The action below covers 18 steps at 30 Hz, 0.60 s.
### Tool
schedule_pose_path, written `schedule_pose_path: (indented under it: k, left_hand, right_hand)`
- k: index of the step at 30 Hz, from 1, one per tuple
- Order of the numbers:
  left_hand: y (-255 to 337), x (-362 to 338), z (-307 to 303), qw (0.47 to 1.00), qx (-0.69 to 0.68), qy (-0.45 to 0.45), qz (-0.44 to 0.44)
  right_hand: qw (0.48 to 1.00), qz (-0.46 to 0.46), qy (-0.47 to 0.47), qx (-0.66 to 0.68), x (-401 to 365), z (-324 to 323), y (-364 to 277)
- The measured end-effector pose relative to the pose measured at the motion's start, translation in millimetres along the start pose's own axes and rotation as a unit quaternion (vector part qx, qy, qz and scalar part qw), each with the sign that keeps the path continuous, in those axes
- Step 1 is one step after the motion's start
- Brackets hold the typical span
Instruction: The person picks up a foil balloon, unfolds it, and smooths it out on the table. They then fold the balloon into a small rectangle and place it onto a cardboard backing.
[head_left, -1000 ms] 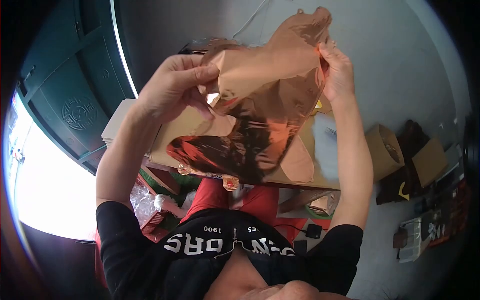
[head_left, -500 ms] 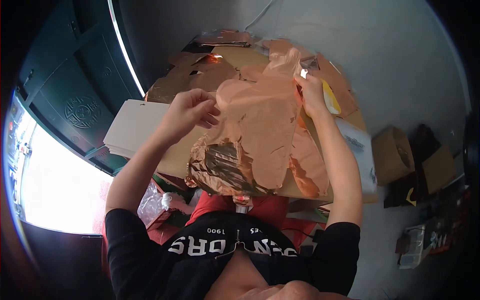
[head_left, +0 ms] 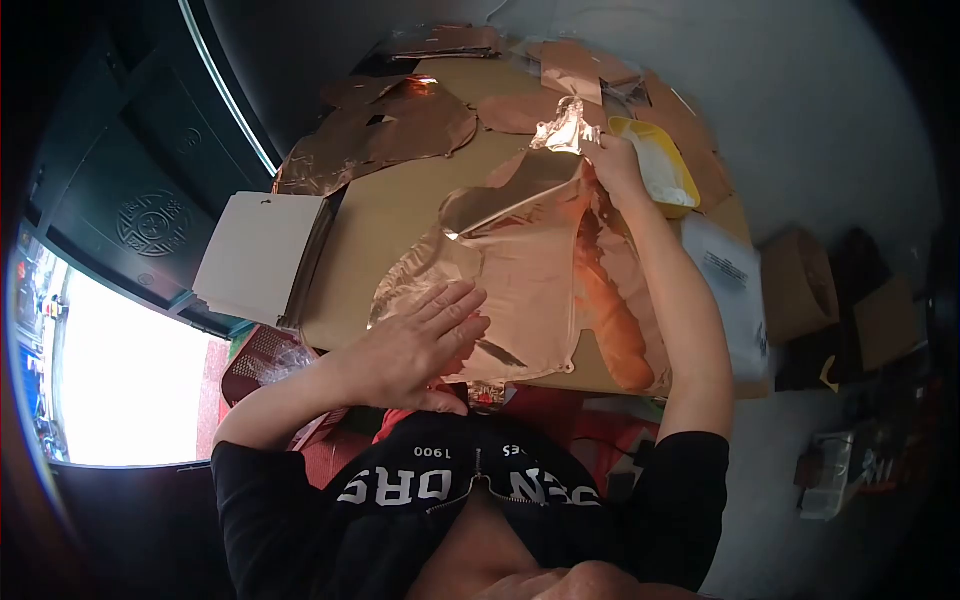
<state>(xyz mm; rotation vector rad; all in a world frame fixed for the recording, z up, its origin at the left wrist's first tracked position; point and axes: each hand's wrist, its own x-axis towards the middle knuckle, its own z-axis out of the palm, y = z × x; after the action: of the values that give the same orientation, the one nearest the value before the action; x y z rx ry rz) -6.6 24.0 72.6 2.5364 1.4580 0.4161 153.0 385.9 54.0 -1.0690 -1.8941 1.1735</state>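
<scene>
A flat rose-gold foil balloon (head_left: 530,290) lies creased across the front of the table, its upper part folded over. My right hand (head_left: 615,168) is closed on the balloon's upper right edge, where a shiny crumpled end sticks out past the fingers. My left hand (head_left: 425,340) rests palm down at the lower left of the foil, fingers stretched out. To the right, beneath my right forearm, lies another strip of copper-coloured foil (head_left: 625,340); whether it belongs to the same balloon cannot be made out.
A stack of white cards (head_left: 255,245) sits at the table's left edge. Beyond my right hand stands a yellow tray (head_left: 692,190). More flat foil pieces (head_left: 400,135) cover the back of the tan table (head_left: 365,225). A printed clear bag (head_left: 725,270) lies at right, near cardboard boxes (head_left: 795,285).
My left hand has come down and toward me, flattening onto the foil. The balloon's upper part has folded over. My right hand keeps its hold at the upper right edge.
</scene>
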Motion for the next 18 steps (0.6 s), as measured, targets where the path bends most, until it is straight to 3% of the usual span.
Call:
schedule_pose_path:
  k: [3,6,9,15,18]
  left_hand:
    - [0.7,5.3,0.9,1.0,0.009,-0.022,0.014]
    - [-0.4,7.9,5.7,0.999,0.005,-0.04,0.024]
    - [-1.2,8.0,6.5,0.999,-0.002,-0.044,0.025]
    - [-1.3,12.1,5.1,0.999,0.023,-0.045,0.011]
    - [-0.9,19.6,7.3,0.998,0.037,-0.046,0.006]
  right_hand:
    - [0.976,-0.094,0.025,-0.196,-0.1,-3.9,2.9]
    - [0.912,-0.118,0.1,-0.381,-23.9,-5.8,-11.5]
    - [0.914,-0.097,0.079,-0.386,-66.9,-16.7,-41.4]
    - [0.93,-0.228,0.033,-0.288,-172.6,-55.9,-43.5]
    - [0.926,-0.232,-0.006,-0.298,-214.4,-68.4,-25.1]
